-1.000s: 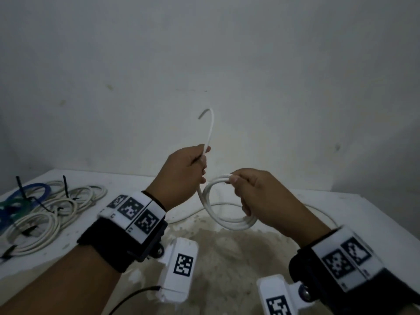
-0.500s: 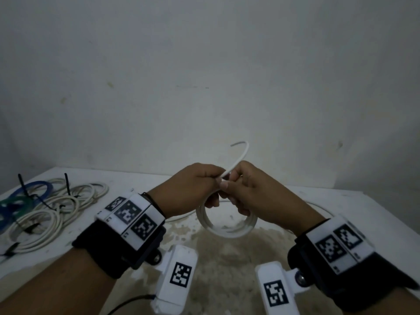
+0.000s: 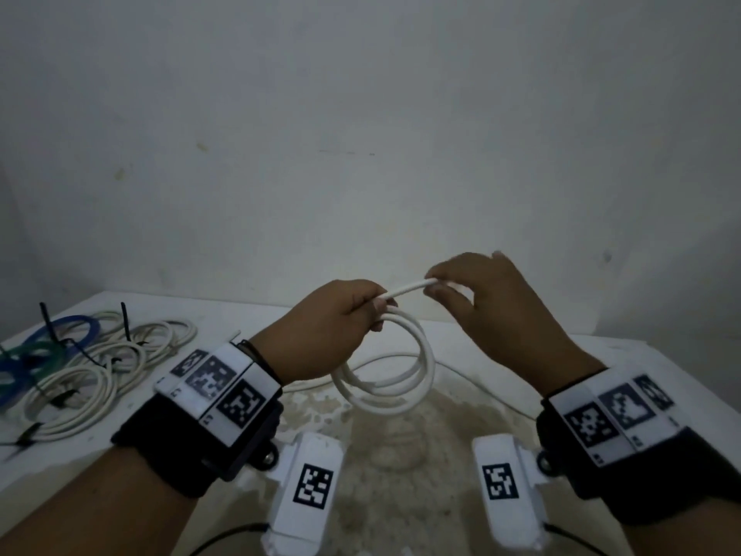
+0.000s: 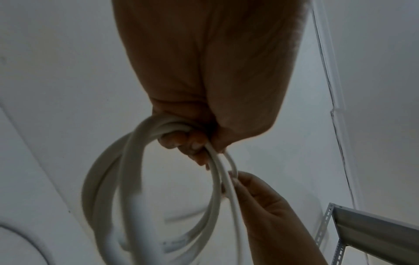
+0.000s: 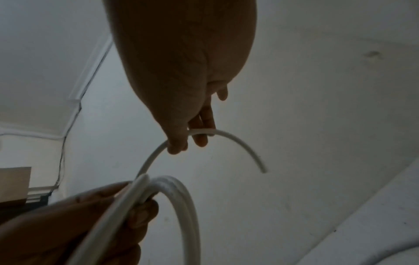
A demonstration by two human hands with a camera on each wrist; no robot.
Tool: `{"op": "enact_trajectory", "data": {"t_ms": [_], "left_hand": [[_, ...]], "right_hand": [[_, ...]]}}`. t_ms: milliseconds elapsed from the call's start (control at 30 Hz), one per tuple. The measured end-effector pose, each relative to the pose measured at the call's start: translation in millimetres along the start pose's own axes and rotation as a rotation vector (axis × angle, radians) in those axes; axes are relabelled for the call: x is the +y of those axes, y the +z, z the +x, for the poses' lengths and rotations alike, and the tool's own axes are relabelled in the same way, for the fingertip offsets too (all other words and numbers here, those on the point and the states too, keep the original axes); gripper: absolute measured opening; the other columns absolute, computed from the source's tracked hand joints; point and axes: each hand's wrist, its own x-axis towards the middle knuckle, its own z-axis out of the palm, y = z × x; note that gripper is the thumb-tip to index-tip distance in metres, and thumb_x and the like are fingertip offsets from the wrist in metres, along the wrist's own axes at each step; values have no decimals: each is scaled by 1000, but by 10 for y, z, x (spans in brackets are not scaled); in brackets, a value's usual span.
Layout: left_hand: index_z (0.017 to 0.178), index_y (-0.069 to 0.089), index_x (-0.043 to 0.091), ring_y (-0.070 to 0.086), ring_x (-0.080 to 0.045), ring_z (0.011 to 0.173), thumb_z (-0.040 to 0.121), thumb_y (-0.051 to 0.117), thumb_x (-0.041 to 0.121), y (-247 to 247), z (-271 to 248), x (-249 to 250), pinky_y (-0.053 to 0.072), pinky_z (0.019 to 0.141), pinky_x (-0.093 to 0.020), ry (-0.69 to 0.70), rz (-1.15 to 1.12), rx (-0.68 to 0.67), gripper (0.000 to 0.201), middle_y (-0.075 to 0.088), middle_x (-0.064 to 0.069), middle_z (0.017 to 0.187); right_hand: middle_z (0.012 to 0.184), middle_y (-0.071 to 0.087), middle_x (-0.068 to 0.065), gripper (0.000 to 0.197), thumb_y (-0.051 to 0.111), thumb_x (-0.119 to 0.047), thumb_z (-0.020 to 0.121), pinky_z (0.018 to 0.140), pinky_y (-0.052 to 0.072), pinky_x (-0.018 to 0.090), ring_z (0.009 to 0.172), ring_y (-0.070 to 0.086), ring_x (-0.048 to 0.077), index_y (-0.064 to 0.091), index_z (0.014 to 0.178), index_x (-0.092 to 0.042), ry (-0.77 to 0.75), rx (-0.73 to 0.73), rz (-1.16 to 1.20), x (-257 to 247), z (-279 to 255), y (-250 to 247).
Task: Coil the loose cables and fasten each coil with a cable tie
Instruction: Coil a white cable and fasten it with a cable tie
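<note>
Above the table (image 3: 601, 355), your left hand (image 3: 328, 331) grips the white coil (image 3: 385, 375) at its top while your right hand (image 3: 481, 307) pinches the cable's free end (image 3: 405, 291) (pointing right, just beside the coil), nearer for tucking.

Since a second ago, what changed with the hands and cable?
The left hand shifted its grip from the upright free end to the white coil. The right hand let go of the coil, rose, and now pinches the free end. The tied coils on the table stayed put.
</note>
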Motion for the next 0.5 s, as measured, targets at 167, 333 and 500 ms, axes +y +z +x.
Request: {"op": "enact_trajectory", "data": {"t_ms": [167, 333, 500], "left_hand": [[86, 64, 8, 42, -14, 60, 96, 48, 33, 6, -26, -19, 37, 59, -27, -45, -82, 59, 31, 50, -6, 68], [77, 65, 15, 46, -10, 55, 95, 52, 30, 72, -38, -114, 41, 56, -29, -14, -94, 249, 27, 57, -9, 66], [75, 60, 10, 42, -12, 54, 97, 50, 28, 205, -43, -160, 39, 59, -32, -55, -203, 394, 30, 47, 5, 58]], "right_hand": [[81, 66, -7, 19, 56, -28, 94, 72, 44, 15, 74, 56, 7, 70, 94, -16, 15, 47, 135, -24, -25, -39], [86, 64, -8, 23, 51, -25, 95, 71, 35, 1, 79, 53, 1, 70, 107, -19, 174, 36, 297, -111, -217, 70], [91, 61, -13, 17, 44, -55, 84, 70, 40, 7, 85, 55, 0, 55, 89, -43, 251, -88, 487, -305, -346, 185]]}}
